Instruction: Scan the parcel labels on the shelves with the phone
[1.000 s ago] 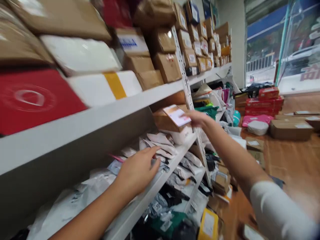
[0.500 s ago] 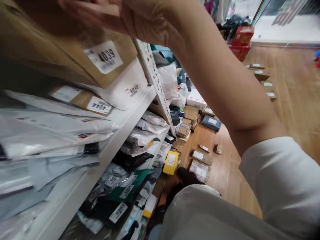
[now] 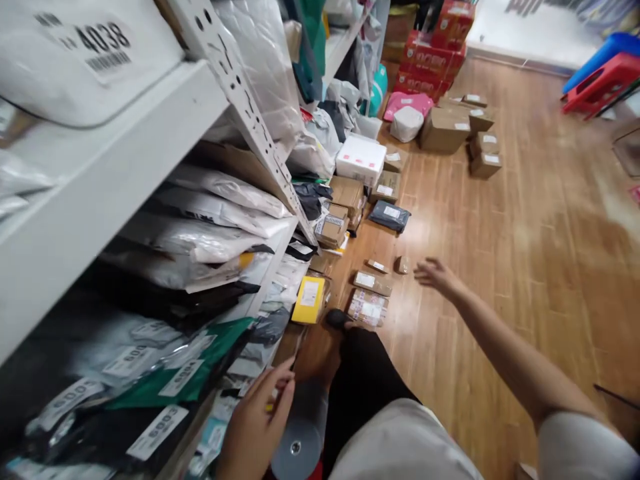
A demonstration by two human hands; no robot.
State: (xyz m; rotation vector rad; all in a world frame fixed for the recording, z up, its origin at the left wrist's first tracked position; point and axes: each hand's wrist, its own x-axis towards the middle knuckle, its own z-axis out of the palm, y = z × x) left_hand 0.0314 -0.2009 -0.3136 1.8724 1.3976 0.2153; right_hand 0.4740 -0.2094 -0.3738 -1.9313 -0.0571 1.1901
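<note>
The right hand (image 3: 434, 273) stretches out over the brown wooden plank floor (image 3: 540, 233), fingers spread wide and holding nothing, just right of a small brown cardboard box (image 3: 401, 265) and a flat brown labelled parcel (image 3: 373, 283) lying on the floor. The left hand (image 3: 257, 420) sits near the bottom edge beside the white metal shelf rack (image 3: 100, 173), fingers curled narrow; whether it grips anything cannot be told. Just beside it stands a round grey stool seat (image 3: 295, 447). A yellow box with a white label (image 3: 309, 300) leans at the foot of the rack. Grey and white plastic mailer bags (image 3: 200, 220) fill the shelves at left. Far off lie stacked red cartons (image 3: 435, 50).
</note>
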